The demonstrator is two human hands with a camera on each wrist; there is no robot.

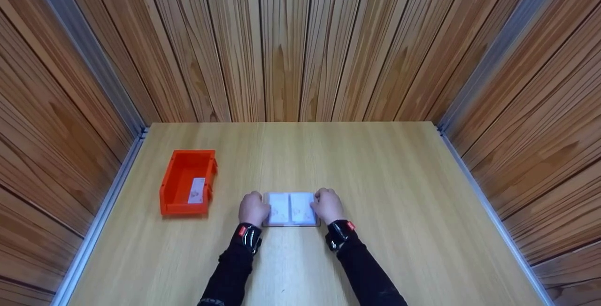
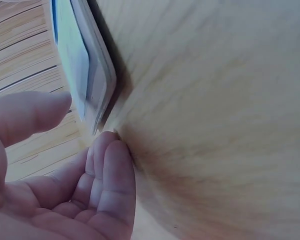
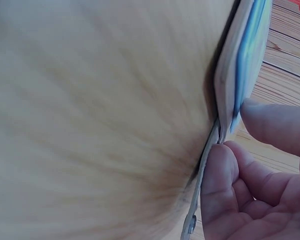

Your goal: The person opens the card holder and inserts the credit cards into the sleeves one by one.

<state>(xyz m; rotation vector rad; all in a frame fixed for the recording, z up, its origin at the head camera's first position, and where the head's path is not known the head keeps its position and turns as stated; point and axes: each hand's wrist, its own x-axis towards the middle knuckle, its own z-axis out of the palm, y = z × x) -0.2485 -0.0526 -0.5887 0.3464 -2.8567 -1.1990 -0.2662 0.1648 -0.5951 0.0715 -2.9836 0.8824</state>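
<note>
Head — hands [image 1: 254, 209] [image 1: 329, 206] beside apparent card holder [image 1: 291, 225]

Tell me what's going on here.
A person's left grip is at the left edge of a flat case, the right grip at its right edge. Two white cards sit side by side on it. To the left, an orange bin holds another white card.
</note>
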